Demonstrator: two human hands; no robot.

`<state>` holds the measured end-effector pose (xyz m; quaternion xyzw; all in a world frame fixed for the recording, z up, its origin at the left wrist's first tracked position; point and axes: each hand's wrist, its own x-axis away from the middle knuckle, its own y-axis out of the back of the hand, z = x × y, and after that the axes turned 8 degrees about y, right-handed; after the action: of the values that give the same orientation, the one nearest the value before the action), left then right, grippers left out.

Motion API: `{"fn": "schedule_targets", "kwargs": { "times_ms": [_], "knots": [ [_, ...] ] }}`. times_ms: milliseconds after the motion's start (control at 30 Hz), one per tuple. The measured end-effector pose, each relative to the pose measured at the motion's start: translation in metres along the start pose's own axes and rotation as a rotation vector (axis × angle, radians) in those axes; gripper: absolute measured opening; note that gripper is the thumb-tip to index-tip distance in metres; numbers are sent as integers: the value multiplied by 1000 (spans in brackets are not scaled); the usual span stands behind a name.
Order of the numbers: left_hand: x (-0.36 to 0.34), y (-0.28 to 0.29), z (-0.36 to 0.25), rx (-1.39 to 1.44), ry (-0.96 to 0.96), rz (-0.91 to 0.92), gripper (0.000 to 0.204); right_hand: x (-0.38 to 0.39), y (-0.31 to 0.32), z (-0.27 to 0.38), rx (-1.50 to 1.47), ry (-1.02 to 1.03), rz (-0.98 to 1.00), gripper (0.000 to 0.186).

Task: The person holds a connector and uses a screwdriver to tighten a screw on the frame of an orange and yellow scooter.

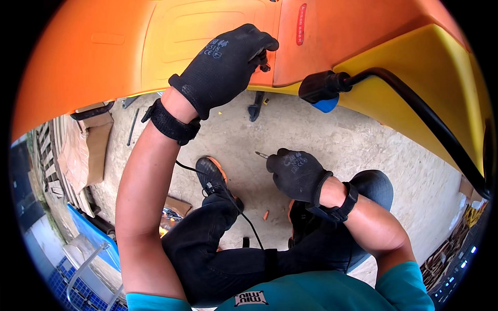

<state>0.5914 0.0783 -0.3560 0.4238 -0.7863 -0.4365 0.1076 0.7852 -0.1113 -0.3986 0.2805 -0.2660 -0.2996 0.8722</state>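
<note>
My left hand [223,67], in a black work glove, reaches to the lower edge of a large orange plastic panel [207,36]. Its fingers are curled together at that edge. A small dark part [265,68] shows just below the fingertips; whether they grip it, I cannot tell. Lower and to the right, my right hand [298,173], gloved the same way, is closed over my knee and apart from the panel. A slim tool with a pointed metal tip [262,154] sticks out of that fist toward the left; the rest of it is hidden.
A bent black tube [415,109] with a black grip [319,87] juts out at the right, before a yellow panel [415,67]. A black cord [244,215] crosses my legs. On the concrete floor lie a dark rod [133,127] and cardboard [85,150]; a blue chair [93,233] stands left.
</note>
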Motion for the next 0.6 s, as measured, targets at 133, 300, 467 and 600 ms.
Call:
{"fn": "schedule_targets", "kwargs": {
  "times_ms": [133,300,467,600],
  "knots": [
    [-1,0,-2,-117,22,-16,18,-1,2,3,-15,-46,-3,15],
    [-5,-5,-16,-266,362,28,22,-1,1,0,-52,-32,-30,16],
    [-2,-15,-8,-107,155,-151,23,2,-9,-8,-15,-19,-14,17],
    [1,-10,0,5,53,-100,26,-3,1,0,-51,-7,-6,17]
  ]
}}
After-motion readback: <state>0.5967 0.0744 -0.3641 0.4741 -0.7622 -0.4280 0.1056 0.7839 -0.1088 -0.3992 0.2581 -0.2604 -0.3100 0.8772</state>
